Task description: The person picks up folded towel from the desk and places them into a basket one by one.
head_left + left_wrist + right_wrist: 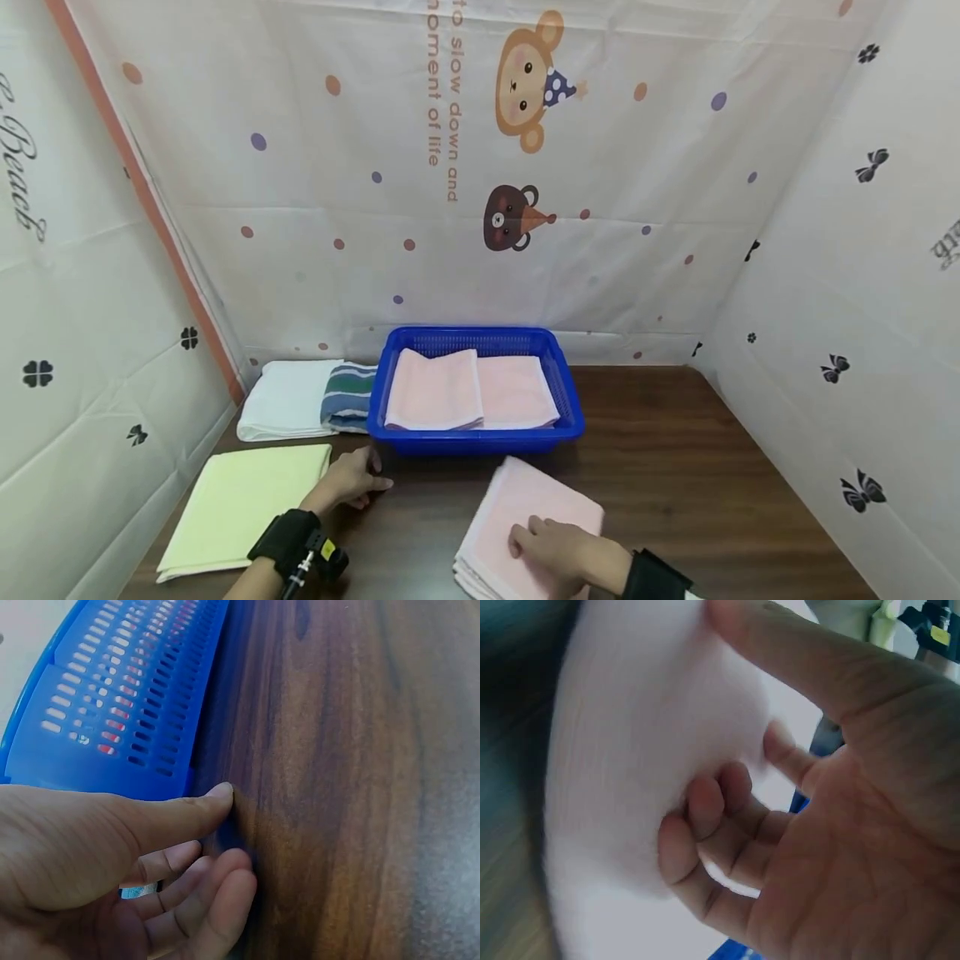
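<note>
In the head view my left hand (pixel 351 477) hovers low over the table by the basket's front left corner, beside the yellow folded towel (pixel 243 504). Its fingers are loosely bent and hold nothing; the left wrist view puts the thumb tip close to the wall of the blue basket (pixel 97 761). On the right, my right hand (pixel 558 554) rests on a stack of folded pink towels (pixel 551 496) in front of the basket. The right wrist view shows bent fingertips (pixel 679 851) and the thumb touching the pink cloth (pixel 622 750).
The blue plastic basket (pixel 480 442) stands at the back with two piles of pink towels (pixel 435 387) side by side in it. Left of it lie a white folded towel (pixel 288 400) and a striped towel (pixel 350 396). Printed cloth walls (pixel 300 192) enclose the brown table (pixel 697 475).
</note>
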The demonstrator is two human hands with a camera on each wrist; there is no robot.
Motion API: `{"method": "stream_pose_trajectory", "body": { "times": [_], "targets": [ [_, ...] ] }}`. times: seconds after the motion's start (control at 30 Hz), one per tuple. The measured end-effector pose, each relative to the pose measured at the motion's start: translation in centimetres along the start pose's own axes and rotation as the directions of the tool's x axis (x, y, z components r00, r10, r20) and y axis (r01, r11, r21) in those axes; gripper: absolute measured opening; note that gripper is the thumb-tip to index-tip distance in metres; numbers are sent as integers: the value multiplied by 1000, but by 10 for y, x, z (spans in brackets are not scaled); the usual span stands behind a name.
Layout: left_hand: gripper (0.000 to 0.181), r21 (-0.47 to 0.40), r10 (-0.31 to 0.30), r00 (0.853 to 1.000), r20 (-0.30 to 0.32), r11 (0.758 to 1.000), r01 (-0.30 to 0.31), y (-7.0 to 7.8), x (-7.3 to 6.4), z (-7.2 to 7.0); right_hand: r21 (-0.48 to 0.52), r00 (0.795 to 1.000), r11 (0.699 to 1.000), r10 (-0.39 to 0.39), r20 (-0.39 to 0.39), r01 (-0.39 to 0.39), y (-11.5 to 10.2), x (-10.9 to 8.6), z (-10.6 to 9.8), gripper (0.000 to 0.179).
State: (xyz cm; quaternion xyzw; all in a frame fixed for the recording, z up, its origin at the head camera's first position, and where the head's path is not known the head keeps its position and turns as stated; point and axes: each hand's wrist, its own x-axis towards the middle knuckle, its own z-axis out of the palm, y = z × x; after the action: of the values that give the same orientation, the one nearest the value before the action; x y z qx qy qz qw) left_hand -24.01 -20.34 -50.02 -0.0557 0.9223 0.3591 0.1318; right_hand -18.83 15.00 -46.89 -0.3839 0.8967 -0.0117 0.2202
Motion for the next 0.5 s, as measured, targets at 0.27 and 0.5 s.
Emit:
{"method": "stream_pose_trajectory", "body": {
  "times": [0.27, 0.5],
  "targets": [
    [23, 52, 29, 999, -21, 998, -28, 7, -1, -1, -41, 994, 999, -31, 105, 35, -13, 36, -19, 74],
    [20, 163, 101, 993, -68, 983, -89, 18, -7, 11, -48, 981, 995, -77, 178, 86, -14, 76, -22, 74]
  ]
}}
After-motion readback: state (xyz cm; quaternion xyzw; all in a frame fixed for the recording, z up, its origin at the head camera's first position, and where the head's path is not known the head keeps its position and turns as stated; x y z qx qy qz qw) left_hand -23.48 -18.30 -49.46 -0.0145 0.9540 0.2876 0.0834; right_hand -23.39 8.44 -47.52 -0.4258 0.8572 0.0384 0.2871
